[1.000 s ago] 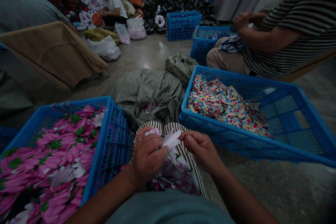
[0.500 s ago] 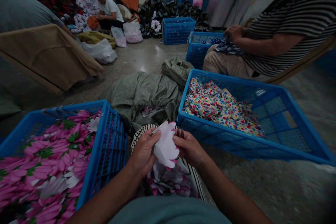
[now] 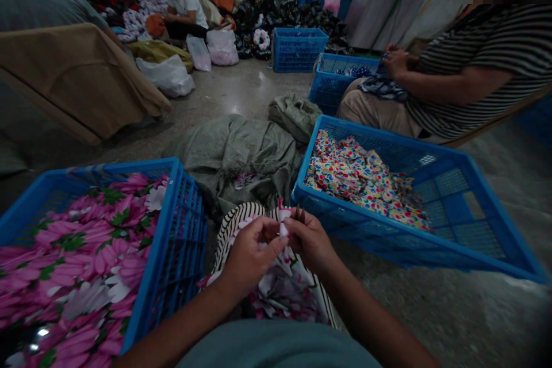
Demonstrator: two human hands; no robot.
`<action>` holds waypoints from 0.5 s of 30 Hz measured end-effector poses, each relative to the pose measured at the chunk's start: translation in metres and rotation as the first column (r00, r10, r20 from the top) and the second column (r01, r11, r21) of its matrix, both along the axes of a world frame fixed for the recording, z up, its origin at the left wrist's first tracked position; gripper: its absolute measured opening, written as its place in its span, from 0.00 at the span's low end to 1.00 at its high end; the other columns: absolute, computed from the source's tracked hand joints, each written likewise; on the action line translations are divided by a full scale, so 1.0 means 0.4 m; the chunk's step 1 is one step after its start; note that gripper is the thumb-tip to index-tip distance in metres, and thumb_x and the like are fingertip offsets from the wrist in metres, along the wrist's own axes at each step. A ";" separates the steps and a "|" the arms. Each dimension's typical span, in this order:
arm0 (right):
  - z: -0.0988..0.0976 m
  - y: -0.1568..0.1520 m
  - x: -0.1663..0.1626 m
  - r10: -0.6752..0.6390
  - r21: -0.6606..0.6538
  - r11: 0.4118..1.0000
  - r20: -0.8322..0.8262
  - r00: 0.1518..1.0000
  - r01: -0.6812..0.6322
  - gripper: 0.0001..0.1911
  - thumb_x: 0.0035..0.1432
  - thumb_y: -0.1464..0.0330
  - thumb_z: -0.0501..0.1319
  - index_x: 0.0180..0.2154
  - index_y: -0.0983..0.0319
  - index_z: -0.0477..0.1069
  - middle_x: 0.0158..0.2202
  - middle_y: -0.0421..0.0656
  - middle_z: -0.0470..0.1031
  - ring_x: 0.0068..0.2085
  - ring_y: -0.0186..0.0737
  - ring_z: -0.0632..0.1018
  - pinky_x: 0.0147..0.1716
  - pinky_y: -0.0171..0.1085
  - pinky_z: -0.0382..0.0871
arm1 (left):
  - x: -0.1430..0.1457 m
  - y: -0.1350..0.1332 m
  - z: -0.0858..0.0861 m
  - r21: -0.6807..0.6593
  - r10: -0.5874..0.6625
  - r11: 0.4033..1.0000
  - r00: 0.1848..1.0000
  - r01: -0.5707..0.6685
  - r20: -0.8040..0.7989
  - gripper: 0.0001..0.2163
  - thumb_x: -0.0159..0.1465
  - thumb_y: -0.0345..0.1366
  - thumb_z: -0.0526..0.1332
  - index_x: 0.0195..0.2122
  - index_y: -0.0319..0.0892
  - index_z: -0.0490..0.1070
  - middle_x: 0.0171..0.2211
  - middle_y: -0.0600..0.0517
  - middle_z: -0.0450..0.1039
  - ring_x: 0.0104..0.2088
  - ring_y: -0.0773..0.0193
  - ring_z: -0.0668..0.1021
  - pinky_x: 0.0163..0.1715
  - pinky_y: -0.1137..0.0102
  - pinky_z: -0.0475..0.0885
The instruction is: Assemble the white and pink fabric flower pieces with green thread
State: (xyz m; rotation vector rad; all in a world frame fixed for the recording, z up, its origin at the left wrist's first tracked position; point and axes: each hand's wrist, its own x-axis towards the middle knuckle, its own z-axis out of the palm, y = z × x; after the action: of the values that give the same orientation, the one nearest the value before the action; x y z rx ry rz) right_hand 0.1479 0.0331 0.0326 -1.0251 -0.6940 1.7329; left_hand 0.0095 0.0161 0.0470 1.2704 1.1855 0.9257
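My left hand (image 3: 250,253) and my right hand (image 3: 311,241) meet over my lap, both pinched on a small white-and-pink fabric flower piece (image 3: 283,222). Dark thin tips poke up beside my right fingers; I cannot tell what they are. Under my hands a black-and-white striped bag (image 3: 235,222) holds a heap of more white and pink flower pieces (image 3: 282,293). To my left stands a blue crate (image 3: 172,253) filled with pink fabric flowers (image 3: 86,253).
A blue crate (image 3: 466,224) with multicoloured dotted fabric pieces (image 3: 362,178) lies at right. Grey sacking (image 3: 241,149) lies ahead on the floor. A person in a striped shirt (image 3: 474,63) sits at right; another person (image 3: 181,6) sits far back among bags and blue crates (image 3: 297,46).
The white flower piece, spread wide between my hands half a second ago, is now bunched small between my fingertips. My hands have drawn closer together.
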 end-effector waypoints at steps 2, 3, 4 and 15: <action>0.003 0.001 -0.010 -0.017 -0.002 1.000 0.024 1.000 0.017 0.10 0.45 0.65 0.64 0.25 0.63 0.64 0.12 0.30 0.59 0.12 0.23 0.54 0.10 0.26 0.44 | 0.006 0.000 0.006 -0.023 0.024 0.999 1.000 -0.025 -0.003 0.08 0.58 0.39 0.58 0.29 0.39 0.68 0.24 0.55 0.66 0.26 0.68 0.69 0.27 0.74 0.63; 0.005 0.001 -0.013 -0.023 0.001 1.000 0.031 0.999 0.023 0.10 0.45 0.65 0.64 0.25 0.63 0.64 0.11 0.30 0.58 0.11 0.23 0.54 0.10 0.26 0.44 | 0.009 0.001 0.006 -0.030 0.044 0.999 0.999 -0.044 -0.006 0.09 0.59 0.39 0.57 0.27 0.39 0.68 0.22 0.56 0.64 0.24 0.69 0.67 0.25 0.75 0.61; 0.006 0.002 -0.016 -0.024 0.007 1.000 0.034 0.999 0.023 0.10 0.45 0.65 0.63 0.25 0.63 0.63 0.11 0.29 0.57 0.11 0.23 0.54 0.10 0.26 0.44 | 0.010 0.003 0.004 -0.045 0.051 0.998 0.999 -0.051 0.004 0.10 0.59 0.39 0.57 0.26 0.39 0.68 0.21 0.56 0.63 0.23 0.69 0.65 0.24 0.75 0.60; -0.021 0.013 -0.041 -0.022 0.107 0.994 0.249 0.968 -0.005 0.13 0.43 0.64 0.65 0.25 0.62 0.62 0.18 0.32 0.62 0.19 0.26 0.62 0.16 0.26 0.56 | 0.023 0.020 -0.032 -0.203 0.239 0.961 0.936 -0.189 0.258 0.05 0.55 0.34 0.62 0.27 0.38 0.70 0.23 0.55 0.68 0.25 0.70 0.69 0.27 0.77 0.63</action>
State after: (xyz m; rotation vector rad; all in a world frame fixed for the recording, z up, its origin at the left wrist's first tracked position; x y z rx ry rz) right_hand 0.1316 0.0384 0.0241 -1.1817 -0.9304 1.5559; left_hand 0.0188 0.0243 0.0341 0.8466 1.1649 1.0959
